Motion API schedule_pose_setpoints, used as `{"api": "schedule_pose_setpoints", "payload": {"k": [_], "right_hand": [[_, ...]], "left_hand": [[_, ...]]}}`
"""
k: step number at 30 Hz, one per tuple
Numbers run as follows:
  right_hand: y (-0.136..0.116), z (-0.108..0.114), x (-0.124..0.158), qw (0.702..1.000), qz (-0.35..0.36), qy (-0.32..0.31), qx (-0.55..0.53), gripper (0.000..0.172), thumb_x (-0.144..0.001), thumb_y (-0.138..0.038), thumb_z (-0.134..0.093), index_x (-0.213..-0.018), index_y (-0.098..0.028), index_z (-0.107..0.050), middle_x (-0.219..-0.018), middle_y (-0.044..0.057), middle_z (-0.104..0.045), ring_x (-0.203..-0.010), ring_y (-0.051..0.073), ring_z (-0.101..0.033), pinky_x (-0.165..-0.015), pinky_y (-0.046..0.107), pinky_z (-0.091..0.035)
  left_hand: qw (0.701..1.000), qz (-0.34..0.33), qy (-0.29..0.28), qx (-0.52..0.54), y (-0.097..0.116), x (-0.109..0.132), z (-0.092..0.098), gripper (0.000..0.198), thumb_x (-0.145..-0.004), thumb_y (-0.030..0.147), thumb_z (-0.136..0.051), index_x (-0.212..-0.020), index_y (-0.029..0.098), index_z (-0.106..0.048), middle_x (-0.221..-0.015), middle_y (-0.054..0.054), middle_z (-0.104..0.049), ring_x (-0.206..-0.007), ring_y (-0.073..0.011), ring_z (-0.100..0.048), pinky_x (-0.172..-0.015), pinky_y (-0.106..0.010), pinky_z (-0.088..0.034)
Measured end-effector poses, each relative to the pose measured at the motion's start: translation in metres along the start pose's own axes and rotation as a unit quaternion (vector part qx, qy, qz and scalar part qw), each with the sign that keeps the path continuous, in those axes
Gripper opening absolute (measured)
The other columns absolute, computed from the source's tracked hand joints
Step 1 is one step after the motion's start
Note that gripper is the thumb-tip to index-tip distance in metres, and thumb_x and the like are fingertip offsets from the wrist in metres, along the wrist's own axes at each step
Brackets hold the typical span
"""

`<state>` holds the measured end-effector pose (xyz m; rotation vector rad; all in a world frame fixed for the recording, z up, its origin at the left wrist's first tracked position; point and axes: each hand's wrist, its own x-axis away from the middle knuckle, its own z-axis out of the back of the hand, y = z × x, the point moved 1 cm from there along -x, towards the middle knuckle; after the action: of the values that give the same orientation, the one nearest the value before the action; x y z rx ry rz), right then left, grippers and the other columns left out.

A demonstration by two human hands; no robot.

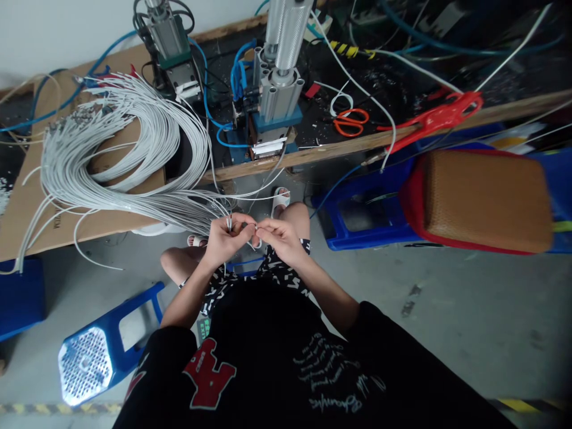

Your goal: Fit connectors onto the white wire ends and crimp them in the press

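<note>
A large looped bundle of thin white cables (120,196) lies on cardboard at the left, its near ends reaching over the bench edge to my hands. My left hand (229,235) is closed around a few of these cable ends, thumb and forefinger pinched together. Fingertip to fingertip with it, my right hand (280,237) pinches a small piece at the end of a white cable. The fingers cover most of that end, so its exact form is hidden. Both hands are held above my lap, just off the bench.
Two pneumatic presses (279,101) with blue air hoses stand on the bench. Orange-handled scissors (351,123) and a red tool (447,116) on a white cord lie to the right. A blue stool (111,351) is at lower left, a brown-cushioned seat (487,199) at right.
</note>
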<state>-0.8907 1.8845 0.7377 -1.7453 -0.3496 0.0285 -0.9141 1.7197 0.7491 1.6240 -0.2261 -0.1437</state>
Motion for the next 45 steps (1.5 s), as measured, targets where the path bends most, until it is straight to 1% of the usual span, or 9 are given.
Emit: {"api": "schedule_pose_setpoints", "payload": {"k": [5, 9, 15, 19, 24, 27, 30, 35, 45], "right_hand": [[-0.004, 0.005, -0.002, 0.999, 0.012, -0.036, 0.034, 0.036, -0.09, -0.051, -0.07, -0.076, -0.018, -0.072, -0.07, 0.003, -0.074, -0.065, 0.014, -0.064, -0.066, 0.027, -0.048], [-0.005, 0.007, -0.004, 0.997, 0.01, -0.049, 0.062, 0.039, -0.09, -0.052, -0.069, -0.074, -0.018, -0.072, -0.07, 0.004, -0.073, -0.066, 0.015, -0.065, -0.065, 0.028, -0.049], [-0.008, 0.006, -0.005, 0.997, -0.002, -0.07, 0.027, 0.04, -0.088, -0.055, -0.07, -0.072, -0.018, -0.071, -0.067, 0.003, -0.073, -0.063, 0.014, -0.062, -0.064, 0.028, -0.048], [-0.008, 0.005, -0.004, 0.999, -0.002, -0.041, 0.035, 0.041, -0.089, -0.056, -0.069, -0.074, -0.018, -0.071, -0.069, 0.003, -0.073, -0.066, 0.015, -0.063, -0.066, 0.028, -0.048], [-0.009, 0.002, -0.004, 0.997, 0.004, 0.0, 0.072, 0.056, -0.092, -0.065, -0.059, -0.063, -0.019, -0.067, -0.064, 0.003, -0.069, -0.063, 0.014, -0.06, -0.064, 0.028, -0.045], [-0.01, 0.001, -0.006, 0.996, 0.004, 0.016, 0.085, 0.058, -0.091, -0.066, -0.058, -0.059, -0.019, -0.066, -0.062, 0.003, -0.068, -0.062, 0.015, -0.06, -0.064, 0.029, -0.044], [-0.01, 0.002, -0.008, 0.997, 0.006, 0.016, 0.081, 0.056, -0.093, -0.061, -0.058, -0.057, -0.019, -0.065, -0.061, 0.003, -0.067, -0.061, 0.014, -0.059, -0.065, 0.028, -0.044], [-0.009, 0.004, -0.008, 0.995, 0.009, 0.023, 0.095, 0.052, -0.096, -0.05, -0.055, -0.055, -0.019, -0.064, -0.054, 0.0, -0.06, -0.052, 0.011, -0.047, -0.056, 0.027, -0.034], [-0.013, 0.008, -0.008, 0.996, 0.018, -0.005, 0.086, 0.046, -0.094, -0.046, -0.059, -0.058, -0.018, -0.065, -0.061, 0.002, -0.067, -0.06, 0.013, -0.057, -0.064, 0.027, -0.04]], "left_hand": [[0.999, -0.001, -0.029, -0.018, 0.007, -0.003, 0.004, 0.019, -0.08, 0.033, -0.078, -0.081, 0.015, -0.075, -0.051, 0.01, -0.027, -0.047, -0.0042, -0.02, -0.046, -0.021, -0.016], [0.998, 0.01, -0.062, -0.016, 0.01, -0.005, 0.005, 0.016, -0.08, 0.03, -0.077, -0.079, 0.016, -0.07, -0.051, 0.011, -0.027, -0.046, -0.0038, -0.019, -0.045, -0.021, -0.013], [0.997, 0.001, -0.07, -0.011, 0.004, -0.006, 0.005, 0.013, -0.081, 0.027, -0.075, -0.08, 0.016, -0.068, -0.052, 0.011, -0.025, -0.046, -0.004, -0.018, -0.044, -0.02, -0.013], [0.998, -0.007, -0.054, -0.021, 0.0, -0.006, 0.003, 0.01, -0.083, 0.024, -0.073, -0.081, 0.016, -0.067, -0.051, 0.012, -0.026, -0.047, -0.0046, -0.017, -0.045, -0.021, -0.014], [0.998, -0.009, -0.036, -0.05, 0.003, -0.004, -0.004, 0.01, -0.082, 0.024, -0.074, -0.079, 0.017, -0.068, -0.047, 0.012, -0.031, -0.046, -0.0045, -0.018, -0.047, -0.021, -0.015], [0.998, -0.014, -0.032, -0.061, 0.005, -0.005, -0.007, 0.011, -0.082, 0.025, -0.073, -0.077, 0.017, -0.067, -0.047, 0.011, -0.034, -0.046, -0.0045, -0.019, -0.047, -0.021, -0.015], [0.997, -0.019, -0.036, -0.07, 0.004, -0.005, -0.007, 0.01, -0.082, 0.024, -0.072, -0.077, 0.017, -0.068, -0.046, 0.011, -0.034, -0.046, -0.0048, -0.018, -0.047, -0.022, -0.014], [0.998, -0.009, -0.033, -0.06, 0.0, -0.004, -0.007, 0.007, -0.084, 0.022, -0.07, -0.08, 0.017, -0.068, -0.046, 0.011, -0.034, -0.045, -0.005, -0.02, -0.047, -0.022, -0.017], [0.995, -0.022, -0.051, -0.083, 0.0, -0.006, -0.008, 0.01, -0.084, 0.024, -0.071, -0.079, 0.016, -0.069, -0.047, 0.011, -0.033, -0.047, -0.0052, -0.018, -0.047, -0.023, -0.014]]}}
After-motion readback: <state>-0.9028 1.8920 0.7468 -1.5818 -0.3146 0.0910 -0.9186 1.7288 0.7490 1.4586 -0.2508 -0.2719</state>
